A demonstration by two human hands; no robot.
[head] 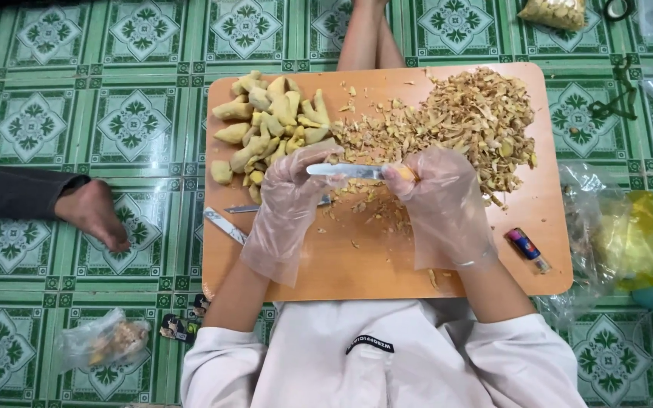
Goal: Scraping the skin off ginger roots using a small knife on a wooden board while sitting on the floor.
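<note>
Material: orange wooden board (538, 219) on a green patterned tile floor, so that's basically the worktop here.
Left hand: gloved left hand (292, 193), centre of frame, fingers curled round the left end of a metal knife (345, 171). Closed on it, not a tight fist.
Right hand: gloved right hand (440, 200), just right of centre, fingers pinched shut on a small yellowish ginger piece (404, 173) at its upper left corner.
Key relation: knife's long axis runs pretty much flat left to right across the frame, and its right end meets the ginger piece. Both hands are level with each other, blade bridging the gap.
Peeled pile: peeled ginger pieces (270, 125) sit upper left of the board, right above the left hand, so that hand is the nearer one.
Scraps: peel heap (470, 121) upper right, above the right hand.
Extras: spare blades (228, 223) lower left of the board, a small lighter-shaped thing (527, 248) lower right, someone else's foot (96, 211) at the left edge.
</note>
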